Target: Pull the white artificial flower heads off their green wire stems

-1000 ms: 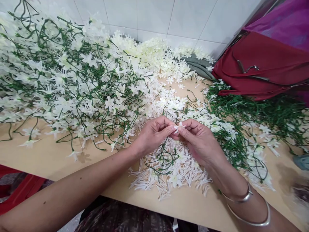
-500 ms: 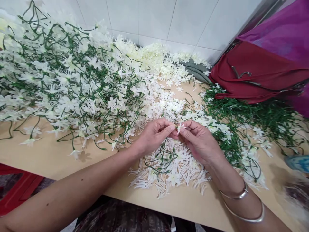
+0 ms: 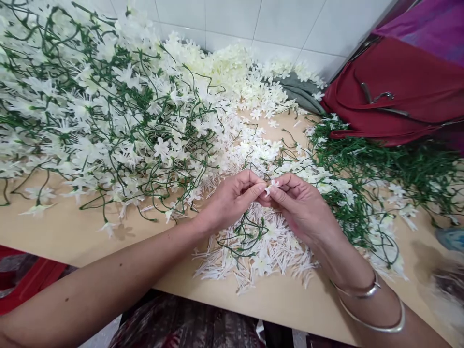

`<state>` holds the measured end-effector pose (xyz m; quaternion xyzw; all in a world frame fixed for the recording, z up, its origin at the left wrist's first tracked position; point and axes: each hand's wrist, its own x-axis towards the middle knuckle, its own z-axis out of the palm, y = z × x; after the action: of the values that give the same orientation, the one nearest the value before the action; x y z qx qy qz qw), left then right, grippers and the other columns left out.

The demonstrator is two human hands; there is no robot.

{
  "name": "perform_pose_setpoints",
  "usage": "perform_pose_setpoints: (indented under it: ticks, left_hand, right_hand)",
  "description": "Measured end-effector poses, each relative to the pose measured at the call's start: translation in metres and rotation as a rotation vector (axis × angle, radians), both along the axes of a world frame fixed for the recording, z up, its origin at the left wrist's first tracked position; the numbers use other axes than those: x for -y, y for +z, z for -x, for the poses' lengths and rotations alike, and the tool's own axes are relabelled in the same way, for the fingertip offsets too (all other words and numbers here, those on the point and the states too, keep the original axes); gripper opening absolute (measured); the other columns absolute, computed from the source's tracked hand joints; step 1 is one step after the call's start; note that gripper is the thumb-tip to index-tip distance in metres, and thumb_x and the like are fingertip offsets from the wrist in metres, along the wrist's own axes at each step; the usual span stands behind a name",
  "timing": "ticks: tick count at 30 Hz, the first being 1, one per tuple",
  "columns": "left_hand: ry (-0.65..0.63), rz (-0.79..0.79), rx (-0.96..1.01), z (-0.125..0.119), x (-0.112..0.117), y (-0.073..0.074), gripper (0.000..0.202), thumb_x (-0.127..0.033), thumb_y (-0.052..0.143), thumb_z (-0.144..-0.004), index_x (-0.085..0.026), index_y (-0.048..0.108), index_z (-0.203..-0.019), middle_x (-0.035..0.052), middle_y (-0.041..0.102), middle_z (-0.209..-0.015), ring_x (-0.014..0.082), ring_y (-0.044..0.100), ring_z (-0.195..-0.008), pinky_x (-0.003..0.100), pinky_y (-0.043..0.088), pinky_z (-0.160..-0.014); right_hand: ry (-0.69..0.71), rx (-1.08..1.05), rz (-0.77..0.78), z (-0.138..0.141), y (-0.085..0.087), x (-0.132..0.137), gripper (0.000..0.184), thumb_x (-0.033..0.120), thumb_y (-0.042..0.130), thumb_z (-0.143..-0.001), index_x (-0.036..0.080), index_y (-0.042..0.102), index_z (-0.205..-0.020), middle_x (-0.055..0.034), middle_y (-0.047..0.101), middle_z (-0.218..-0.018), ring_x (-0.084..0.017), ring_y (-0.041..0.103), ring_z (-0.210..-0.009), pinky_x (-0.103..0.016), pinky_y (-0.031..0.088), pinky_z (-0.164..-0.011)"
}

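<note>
- Head view: we see our left hand (image 3: 232, 198) and right hand (image 3: 300, 205) meeting fingertip to fingertip just above the surface (image 3: 72, 237), with one small white flower (image 3: 271, 185) pinched between them.
- Our left hand is closed in a pinch, thumb and forefinger pressed together and pointing right toward the blossom; the right hand is likewise closed in a pinch on the flower from the other side, its fingers curled under.
- The flower sits exactly at the junction of the two hands, petals turned up and away from us. Its thin stem end is hidden between the fingers, so we cannot tell which way its long axis runs.
- Neither hand is nearer: both touch it.
- Directly beneath and toward us from the hands lies a pile of loose white blossoms (image 3: 253, 256), with a few green stems (image 3: 242, 237) curling through it.
- Left of the left hand, and beyond it, spreads a big tangle of flowered vines (image 3: 108, 121).
- Right of the right hand lie mostly bare green vines (image 3: 366, 169), and beyond them a red bag (image 3: 395, 96).
- Two silver bangles (image 3: 373, 309) ring our right wrist.
</note>
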<state>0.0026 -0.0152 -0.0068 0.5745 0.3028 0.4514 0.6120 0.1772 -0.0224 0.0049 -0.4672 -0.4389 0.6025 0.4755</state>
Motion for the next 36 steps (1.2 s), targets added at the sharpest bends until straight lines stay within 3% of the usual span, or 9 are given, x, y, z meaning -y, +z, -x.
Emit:
perform_pose_setpoints:
  ticks: [3, 6, 10, 15, 18, 21, 25, 31, 36]
  left_hand:
    - [0.017, -0.083, 0.018, 0.001, -0.002, 0.010, 0.014, -0.025, 0.055, -0.102, -0.015, 0.060, -0.092, 0.0021, 0.070, -0.082, 0.0113, 0.070, -0.077, 0.025, 0.056, -0.077]
    - [0.204, -0.212, -0.003, 0.008, -0.004, 0.020, 0.012, -0.026, 0.053, -0.103, -0.017, 0.061, -0.106, 0.0009, 0.070, -0.086, 0.0095, 0.067, -0.071, 0.024, 0.054, -0.071]
    - [0.395, -0.301, -0.208, 0.019, -0.005, 0.024, 0.025, -0.023, 0.052, -0.102, -0.021, 0.056, -0.127, -0.0012, 0.070, -0.087, 0.0086, 0.061, -0.061, 0.025, 0.049, -0.063]
    - [0.405, -0.337, -0.377, 0.023, -0.006, 0.019, 0.026, -0.018, 0.052, -0.099, -0.022, 0.051, -0.125, -0.0033, 0.066, -0.081, 0.0102, 0.062, -0.063, 0.024, 0.047, -0.061]
    - [0.374, -0.405, -0.452, 0.023, -0.008, 0.013, 0.024, -0.017, 0.054, -0.098, -0.023, 0.053, -0.121, 0.0008, 0.066, -0.095, 0.0124, 0.064, -0.077, 0.026, 0.051, -0.071]
    - [0.394, -0.536, -0.536, 0.023, -0.008, 0.008, 0.027, -0.012, 0.055, -0.096, -0.024, 0.058, -0.120, 0.0070, 0.062, -0.119, 0.0161, 0.064, -0.095, 0.033, 0.053, -0.087]
    - [0.436, -0.704, -0.592, 0.024, -0.007, 0.008, 0.026, -0.009, 0.057, -0.096, -0.023, 0.064, -0.117, 0.0090, 0.059, -0.122, 0.0203, 0.061, -0.110, 0.036, 0.053, -0.091]
    - [0.237, -0.899, -0.717, 0.015, 0.000, 0.009, 0.011, -0.018, 0.058, -0.101, -0.019, 0.069, -0.102, 0.0067, 0.069, -0.108, 0.0211, 0.062, -0.101, 0.038, 0.048, -0.091]
    - [0.107, -0.995, -0.914, -0.002, -0.001, -0.001, 0.014, -0.019, 0.058, -0.102, -0.019, 0.072, -0.101, 0.0060, 0.070, -0.112, 0.0243, 0.059, -0.103, 0.041, 0.041, -0.093]
  right_hand:
    - [-0.007, 0.095, -0.130, -0.007, 0.005, 0.000, 0.032, 0.042, 0.091, -0.072, 0.025, 0.069, -0.088, 0.0031, 0.066, -0.073, -0.013, 0.057, -0.065, -0.026, 0.047, -0.063]
    - [-0.009, 0.308, -0.292, -0.015, 0.009, 0.001, 0.021, 0.039, 0.083, -0.083, 0.025, 0.071, -0.093, 0.0008, 0.067, -0.083, -0.013, 0.058, -0.071, -0.027, 0.047, -0.065]
    - [0.191, 0.542, -0.334, -0.018, 0.010, 0.003, 0.012, 0.035, 0.075, -0.088, 0.024, 0.070, -0.089, -0.0019, 0.068, -0.086, -0.017, 0.059, -0.074, -0.032, 0.048, -0.069]
    - [0.311, 0.853, -0.567, -0.011, 0.007, 0.003, 0.008, 0.025, 0.068, -0.092, 0.026, 0.070, -0.084, -0.0028, 0.068, -0.088, -0.021, 0.061, -0.085, -0.037, 0.047, -0.077]
    - [0.321, 0.936, -0.619, -0.010, 0.007, 0.003, 0.016, 0.017, 0.061, -0.093, 0.024, 0.064, -0.079, -0.0032, 0.065, -0.087, -0.021, 0.060, -0.086, -0.036, 0.045, -0.078]
    - [0.217, 0.980, -0.581, -0.014, 0.008, 0.003, 0.015, 0.016, 0.057, -0.094, 0.023, 0.058, -0.081, -0.0026, 0.063, -0.084, -0.019, 0.058, -0.077, -0.033, 0.044, -0.072]
    - [-0.036, 0.948, -0.520, -0.019, 0.006, 0.000, 0.008, 0.023, 0.059, -0.095, 0.024, 0.059, -0.087, -0.0004, 0.064, -0.078, -0.016, 0.055, -0.066, -0.031, 0.042, -0.065]
    - [-0.184, 0.723, -0.459, -0.022, -0.001, -0.004, 0.015, 0.029, 0.065, -0.093, 0.024, 0.068, -0.106, -0.0042, 0.071, -0.095, -0.020, 0.066, -0.087, -0.036, 0.051, -0.082]
    - [-0.204, 0.733, -0.495, -0.024, -0.002, -0.005, 0.007, 0.028, 0.067, -0.091, 0.024, 0.071, -0.093, -0.0053, 0.071, -0.095, -0.022, 0.065, -0.088, -0.038, 0.050, -0.083]
